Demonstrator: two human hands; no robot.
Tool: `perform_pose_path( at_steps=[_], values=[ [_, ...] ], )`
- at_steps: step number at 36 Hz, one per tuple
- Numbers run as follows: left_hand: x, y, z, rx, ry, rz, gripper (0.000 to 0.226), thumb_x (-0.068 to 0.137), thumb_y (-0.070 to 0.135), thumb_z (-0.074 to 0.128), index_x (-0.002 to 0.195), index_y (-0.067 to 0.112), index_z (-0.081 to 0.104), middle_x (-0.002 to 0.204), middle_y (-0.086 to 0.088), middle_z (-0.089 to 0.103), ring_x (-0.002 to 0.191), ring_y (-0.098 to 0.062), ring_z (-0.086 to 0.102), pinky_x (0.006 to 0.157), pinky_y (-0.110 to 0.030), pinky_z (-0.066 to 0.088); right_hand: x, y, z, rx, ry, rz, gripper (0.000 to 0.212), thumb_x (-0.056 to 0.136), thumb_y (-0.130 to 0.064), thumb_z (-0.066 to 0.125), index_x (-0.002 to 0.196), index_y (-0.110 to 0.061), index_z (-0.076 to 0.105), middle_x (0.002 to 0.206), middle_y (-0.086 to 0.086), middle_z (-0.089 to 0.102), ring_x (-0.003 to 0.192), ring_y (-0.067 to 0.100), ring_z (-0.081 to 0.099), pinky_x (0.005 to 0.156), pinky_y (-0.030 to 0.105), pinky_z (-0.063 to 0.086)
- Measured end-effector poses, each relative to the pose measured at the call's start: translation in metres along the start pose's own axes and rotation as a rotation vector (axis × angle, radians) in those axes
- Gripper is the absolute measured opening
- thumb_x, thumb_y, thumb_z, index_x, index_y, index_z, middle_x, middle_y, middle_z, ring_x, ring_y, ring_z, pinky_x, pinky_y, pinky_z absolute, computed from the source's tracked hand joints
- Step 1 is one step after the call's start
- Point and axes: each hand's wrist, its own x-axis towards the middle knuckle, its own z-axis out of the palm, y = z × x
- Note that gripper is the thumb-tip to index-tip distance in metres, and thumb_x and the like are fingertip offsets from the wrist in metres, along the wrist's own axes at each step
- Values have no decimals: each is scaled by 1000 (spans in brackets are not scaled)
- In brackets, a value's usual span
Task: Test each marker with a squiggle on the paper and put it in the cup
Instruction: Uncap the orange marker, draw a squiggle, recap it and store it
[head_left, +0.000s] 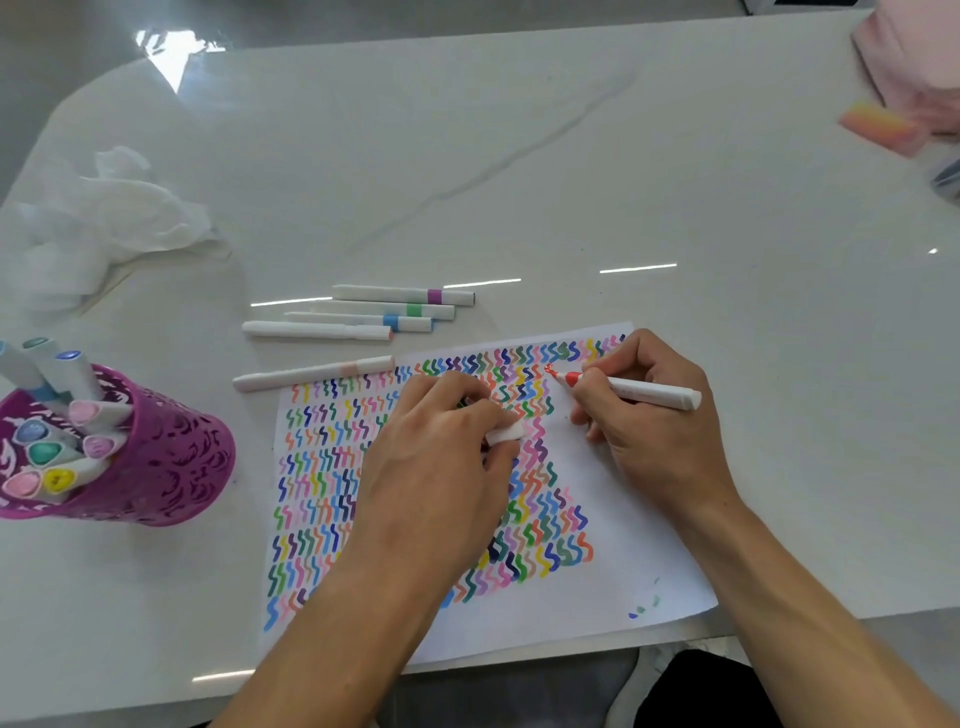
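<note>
The right hand (644, 415) has its grip pinched round a slim white marker (649, 392), red felt tip touching the paper (623, 519) near the top edge, right at a small red mark among rows of colourful zigzag squiggles. The left hand (436, 457) rests knuckles-up on the sheet, its grip curled round the small white cap (505, 433). Left of the paper stands the purple cut-out cup (171, 467), packed with capped pens, while 5 smooth white-barrelled markers (363, 317) lie side by side on the glossy, marble-veined surface (519, 156), near a crumpled white tissue (104, 208).
</note>
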Motion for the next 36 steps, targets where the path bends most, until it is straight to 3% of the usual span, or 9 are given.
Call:
perform_pose_path(
  at_steps=[4,9,14,25,33,36],
  values=[
    [0,1,-1,11,-6,-2,17,83,32,80,100,27,80,107,12,68,107,-11,56,85,-20,37,-1,0,0,2,-39,0,13,90,-14,71,82,-7,64,68,6,73,57,18,68,57,44,57],
    [0,3,-3,18,-4,-1,15,84,29,79,98,27,80,106,12,69,106,-12,57,82,-21,39,0,1,-2,147,-27,-1,16,98,-8,66,83,-7,60,72,10,74,53,18,66,49,22,48],
    [-2,6,-5,54,6,11,16,85,28,79,100,25,80,106,8,73,103,-15,63,81,-30,52,2,-1,-5,344,-14,34,8,92,-16,63,86,-11,61,70,12,73,54,25,63,48,27,47],
    [-5,6,-9,48,10,13,13,87,25,77,99,22,80,105,5,75,102,-17,65,84,-33,53,-1,-25,-19,698,30,130,7,84,-10,60,81,-16,62,66,13,66,50,22,58,46,24,42],
    [-8,9,-13,48,27,0,14,86,22,77,100,19,80,106,3,75,104,-18,65,85,-32,51,-11,-31,-24,538,-15,93,6,83,-13,68,86,-18,71,71,8,69,56,20,58,48,25,44],
    [-8,10,-15,8,41,-12,17,90,25,73,106,22,79,108,7,73,103,-14,63,85,-24,45,-16,-31,-19,442,-58,69,10,85,-15,69,93,-14,74,77,10,74,60,19,62,52,27,48]
  ],
)
